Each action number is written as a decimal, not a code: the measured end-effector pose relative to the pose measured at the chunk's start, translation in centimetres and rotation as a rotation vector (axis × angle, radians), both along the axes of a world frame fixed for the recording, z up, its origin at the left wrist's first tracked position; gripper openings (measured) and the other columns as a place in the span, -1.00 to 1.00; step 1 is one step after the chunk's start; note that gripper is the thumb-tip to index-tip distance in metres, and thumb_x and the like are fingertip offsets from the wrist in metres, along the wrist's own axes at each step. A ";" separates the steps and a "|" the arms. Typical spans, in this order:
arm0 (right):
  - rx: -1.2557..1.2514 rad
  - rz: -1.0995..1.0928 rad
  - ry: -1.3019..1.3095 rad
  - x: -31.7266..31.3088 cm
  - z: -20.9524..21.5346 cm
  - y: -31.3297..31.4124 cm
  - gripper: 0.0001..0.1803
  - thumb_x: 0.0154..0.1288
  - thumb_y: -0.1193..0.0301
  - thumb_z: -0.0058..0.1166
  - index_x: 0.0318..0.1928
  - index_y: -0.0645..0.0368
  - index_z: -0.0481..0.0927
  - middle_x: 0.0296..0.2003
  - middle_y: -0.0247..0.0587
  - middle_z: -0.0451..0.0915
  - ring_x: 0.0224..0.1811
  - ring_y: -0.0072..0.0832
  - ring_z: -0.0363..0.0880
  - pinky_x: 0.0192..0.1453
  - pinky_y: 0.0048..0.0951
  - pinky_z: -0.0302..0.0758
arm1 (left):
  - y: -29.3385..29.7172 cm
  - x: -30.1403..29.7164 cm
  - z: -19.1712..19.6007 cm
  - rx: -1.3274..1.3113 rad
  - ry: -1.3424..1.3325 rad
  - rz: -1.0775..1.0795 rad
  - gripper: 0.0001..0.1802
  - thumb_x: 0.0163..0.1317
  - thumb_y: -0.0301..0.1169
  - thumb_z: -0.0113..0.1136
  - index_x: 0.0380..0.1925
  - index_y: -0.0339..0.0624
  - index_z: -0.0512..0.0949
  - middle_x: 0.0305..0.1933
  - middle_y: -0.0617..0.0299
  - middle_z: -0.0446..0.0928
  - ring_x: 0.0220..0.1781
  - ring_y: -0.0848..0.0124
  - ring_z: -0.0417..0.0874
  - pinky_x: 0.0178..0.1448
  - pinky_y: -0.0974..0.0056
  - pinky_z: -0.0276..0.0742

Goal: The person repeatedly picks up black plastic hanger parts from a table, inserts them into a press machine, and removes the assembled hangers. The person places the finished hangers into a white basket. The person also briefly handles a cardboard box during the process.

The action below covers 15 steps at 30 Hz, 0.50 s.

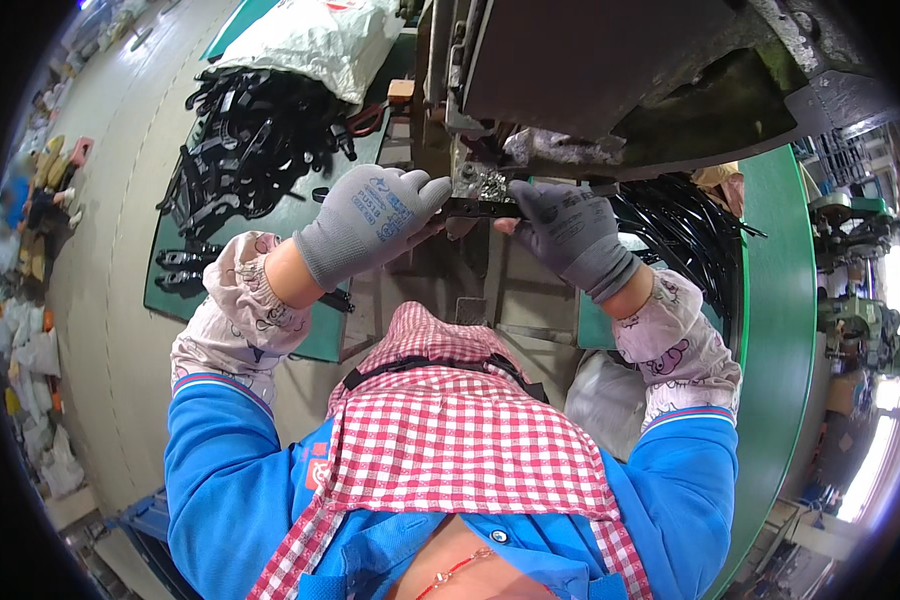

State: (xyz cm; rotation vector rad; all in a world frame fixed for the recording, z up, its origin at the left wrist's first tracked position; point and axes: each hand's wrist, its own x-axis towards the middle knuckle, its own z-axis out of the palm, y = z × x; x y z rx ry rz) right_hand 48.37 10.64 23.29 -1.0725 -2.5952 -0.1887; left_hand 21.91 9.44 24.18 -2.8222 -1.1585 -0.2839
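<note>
A flat black metal bar [483,208] spans the gap between my two gloved hands, level and just in front of the machine's metal work head [478,182]. My left hand [373,222], in a grey glove, is closed on the bar's left end. At the right end, my right hand [573,236] grips the same bar between thumb and fingers; some bare fingertip shows below. Bright shavings or a shiny surface lies right behind the bar. Whether the bar touches the work head, I cannot tell.
A large dark machine body [620,70] overhangs from the far right. On the left green table [175,275] lies a heap of black metal parts [260,140] beside a white sack [320,40]. Long black strips [675,235] lie on the right, near a green tabletop [785,300].
</note>
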 end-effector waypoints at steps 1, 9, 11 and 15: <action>0.010 -0.020 -0.036 0.6 0.0 0.3 -0.68 0.27 0.08 0.21 -0.15 0.01 0.56 -0.54 -0.25 0.53 -0.48 -0.22 0.58 -0.42 -0.23 0.44 | 0.4 0.0 0.3 0.008 -0.009 -0.012 -0.49 0.18 -0.19 0.29 0.07 -0.16 0.45 -0.23 0.17 0.53 -0.31 0.18 0.64 -0.33 0.14 0.53; 0.228 -0.051 -0.146 1.4 -0.4 2.7 -0.51 0.33 -0.05 0.10 0.10 -0.03 0.57 -0.04 -0.22 0.61 0.02 -0.25 0.58 0.06 -0.16 0.52 | 4.4 0.4 1.1 0.040 -0.065 -0.105 -0.61 0.21 -0.21 0.26 -0.04 -0.16 0.48 -0.22 0.16 0.57 -0.27 0.18 0.67 -0.26 0.16 0.57; 0.144 -0.032 -0.107 1.7 -1.1 3.2 -0.51 0.35 -0.03 0.08 0.11 -0.02 0.56 -0.02 -0.22 0.60 0.01 -0.24 0.59 0.05 -0.16 0.52 | 5.0 0.4 0.1 0.074 -0.059 -0.154 -0.66 0.29 -0.14 0.18 -0.07 -0.10 0.51 -0.29 0.21 0.57 -0.32 0.25 0.70 -0.34 0.18 0.56; -0.177 -0.050 -0.121 2.2 -2.9 4.4 -0.54 0.37 0.00 0.06 0.11 0.01 0.54 0.03 -0.20 0.57 0.01 -0.24 0.59 0.05 -0.19 0.53 | 5.3 0.6 -0.7 0.036 -0.082 -0.165 -0.72 0.30 -0.20 0.15 -0.13 -0.12 0.52 -0.34 0.16 0.58 -0.32 0.23 0.71 -0.32 0.17 0.58</action>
